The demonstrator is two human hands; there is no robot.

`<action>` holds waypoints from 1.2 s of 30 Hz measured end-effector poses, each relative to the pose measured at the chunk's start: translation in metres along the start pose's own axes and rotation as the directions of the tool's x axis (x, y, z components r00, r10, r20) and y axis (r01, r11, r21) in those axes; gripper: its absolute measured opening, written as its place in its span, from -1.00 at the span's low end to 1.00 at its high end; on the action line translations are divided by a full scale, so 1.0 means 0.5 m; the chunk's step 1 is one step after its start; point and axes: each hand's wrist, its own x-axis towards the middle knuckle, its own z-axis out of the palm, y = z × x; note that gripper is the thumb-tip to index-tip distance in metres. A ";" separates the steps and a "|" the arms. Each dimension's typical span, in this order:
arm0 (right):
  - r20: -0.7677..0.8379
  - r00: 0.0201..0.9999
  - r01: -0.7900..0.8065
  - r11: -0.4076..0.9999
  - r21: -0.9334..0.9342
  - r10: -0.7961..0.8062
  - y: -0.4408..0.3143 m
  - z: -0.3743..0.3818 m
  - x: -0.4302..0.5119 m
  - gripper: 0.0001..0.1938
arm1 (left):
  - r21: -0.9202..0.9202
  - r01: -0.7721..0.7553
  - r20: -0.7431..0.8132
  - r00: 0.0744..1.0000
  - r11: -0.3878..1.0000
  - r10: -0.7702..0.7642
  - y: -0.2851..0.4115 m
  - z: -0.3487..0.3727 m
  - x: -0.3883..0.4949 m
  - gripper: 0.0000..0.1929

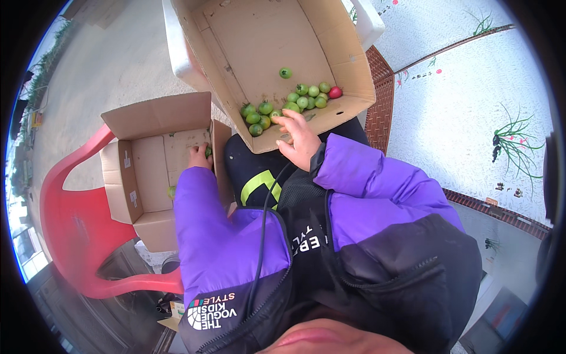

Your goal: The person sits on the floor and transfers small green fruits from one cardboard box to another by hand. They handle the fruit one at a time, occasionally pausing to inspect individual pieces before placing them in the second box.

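My left hand is down inside the smaller cardboard box on the left, with its fingers around a green tomato. Another tomato shows lower in that box, partly behind my sleeve. Over the near edge of the larger cardboard box reaches my right hand, fingers spread beside several green tomatoes; whether its fingertips touch one I cannot tell. A red tomato lies in the near right corner, and a single green tomato sits apart farther in.
The smaller box rests on a red plastic chair. A white container is under the larger box. At the right stands a white patterned surface with brown woven trim. A black cable hangs down my front.
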 end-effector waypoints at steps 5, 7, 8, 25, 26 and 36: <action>0.059 0.998 -0.015 0.998 0.056 0.011 -0.006 -0.004 0.002 -0.54 | -0.078 0.092 -0.158 0.982 0.993 -0.103 0.043 -0.061 0.001 -0.48; 0.088 0.995 0.043 0.993 0.107 -0.053 -0.017 -0.009 -0.002 -0.57 | -0.386 0.127 -0.272 0.930 0.913 -0.245 0.095 -0.109 -0.010 -0.53; 0.142 0.989 0.027 0.991 0.128 -0.045 -0.025 -0.010 -0.006 -0.57 | -0.621 0.135 -0.261 0.894 0.772 -0.365 0.133 -0.131 -0.020 -0.57; -0.119 0.984 0.135 0.991 0.026 -0.131 -0.035 -0.036 -0.018 -0.36 | -0.966 0.107 0.058 0.977 0.235 -0.206 0.492 -0.169 -0.210 -0.55; 0.059 0.993 0.090 0.986 0.141 -0.099 -0.041 -0.031 -0.025 -0.39 | -0.973 0.063 0.032 0.990 0.224 -0.137 0.492 -0.162 -0.213 -0.59; 0.029 0.985 0.174 0.984 -0.027 -0.173 -0.016 -0.038 -0.001 -0.51 | -0.807 0.042 -0.153 0.949 0.590 -0.277 0.226 -0.248 -0.162 -0.62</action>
